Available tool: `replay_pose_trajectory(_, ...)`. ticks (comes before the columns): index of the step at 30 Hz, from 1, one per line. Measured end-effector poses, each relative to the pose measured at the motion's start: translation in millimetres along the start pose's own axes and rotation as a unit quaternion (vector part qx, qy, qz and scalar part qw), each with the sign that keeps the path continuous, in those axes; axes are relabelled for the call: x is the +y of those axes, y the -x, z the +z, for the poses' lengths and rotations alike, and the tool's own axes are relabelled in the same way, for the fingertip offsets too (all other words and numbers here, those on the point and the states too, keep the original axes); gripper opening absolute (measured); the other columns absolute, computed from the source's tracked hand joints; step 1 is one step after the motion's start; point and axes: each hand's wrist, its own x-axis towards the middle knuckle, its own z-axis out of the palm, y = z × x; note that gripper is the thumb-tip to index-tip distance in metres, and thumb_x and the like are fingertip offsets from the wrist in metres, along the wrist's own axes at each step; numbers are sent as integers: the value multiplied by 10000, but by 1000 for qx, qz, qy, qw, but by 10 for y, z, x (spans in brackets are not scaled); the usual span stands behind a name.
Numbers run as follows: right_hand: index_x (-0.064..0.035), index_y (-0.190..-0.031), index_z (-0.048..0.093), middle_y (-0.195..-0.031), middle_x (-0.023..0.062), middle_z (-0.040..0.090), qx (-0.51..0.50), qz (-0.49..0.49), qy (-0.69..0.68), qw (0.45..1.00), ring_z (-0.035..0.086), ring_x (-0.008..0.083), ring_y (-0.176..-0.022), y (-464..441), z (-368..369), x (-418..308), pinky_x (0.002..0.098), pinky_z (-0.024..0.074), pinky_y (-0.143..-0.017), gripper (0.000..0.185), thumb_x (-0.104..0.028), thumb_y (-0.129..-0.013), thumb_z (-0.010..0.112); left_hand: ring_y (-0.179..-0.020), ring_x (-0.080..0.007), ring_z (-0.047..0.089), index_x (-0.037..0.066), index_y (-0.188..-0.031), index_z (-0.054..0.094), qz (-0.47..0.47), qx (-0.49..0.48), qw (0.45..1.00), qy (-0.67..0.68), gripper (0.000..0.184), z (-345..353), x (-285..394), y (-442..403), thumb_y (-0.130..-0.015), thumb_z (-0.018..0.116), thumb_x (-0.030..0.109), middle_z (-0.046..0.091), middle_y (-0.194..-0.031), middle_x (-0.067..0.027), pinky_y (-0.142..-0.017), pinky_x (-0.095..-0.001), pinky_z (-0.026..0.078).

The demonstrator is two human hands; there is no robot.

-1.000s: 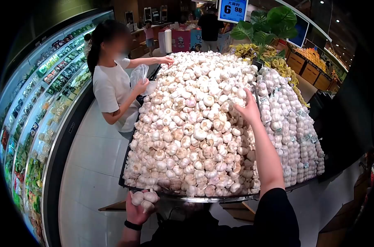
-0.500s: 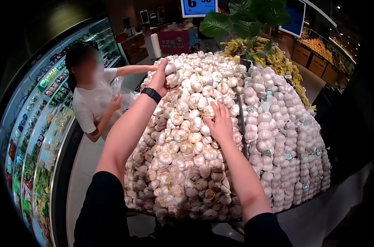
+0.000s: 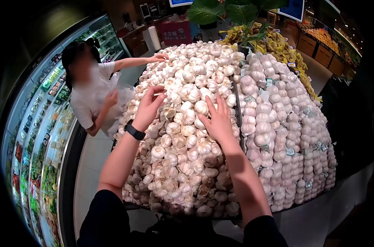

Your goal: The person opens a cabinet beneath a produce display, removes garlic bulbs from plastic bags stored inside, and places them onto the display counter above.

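Note:
Loose garlic bulbs [image 3: 178, 140] are heaped high on a wide display. Over the left middle of the heap is my left hand [image 3: 150, 107], a dark band at its wrist, its fingers apart and curved with nothing held. My right hand [image 3: 217, 119] rests on the bulbs right of the middle, fingers spread and pointing away from me, close to the dark divider [image 3: 238, 107]. Beyond that divider lie rows of netted garlic [image 3: 273, 123] with small tags.
On the left stands a person [image 3: 86, 90] in white, one arm over the heap's far left, a clear bag [image 3: 123, 99] at the other hand. A lit refrigerated shelf [image 3: 43, 136] runs behind. A potted plant [image 3: 240, 16] and yellow netted goods [image 3: 277, 47] are at the back.
My left hand came up from the front edge holding bulbs, and has since let them go onto the heap and drawn back. My right hand moved lower left relative to the divider. The view shifted.

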Motion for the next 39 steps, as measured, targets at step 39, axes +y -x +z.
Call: replay_pose_trajectory(39, -76, -1200, 613, -1196, 195, 620, -740, -165, 177, 627, 582, 374, -1118, 5973, 4865, -643, 435, 466, -940, 399, -219, -833, 553, -1085, -220, 559, 79, -1053, 594, -319, -205, 874, -304, 244, 337, -3892, 6220, -837, 562, 188, 587, -1138, -88, -878, -363, 474)
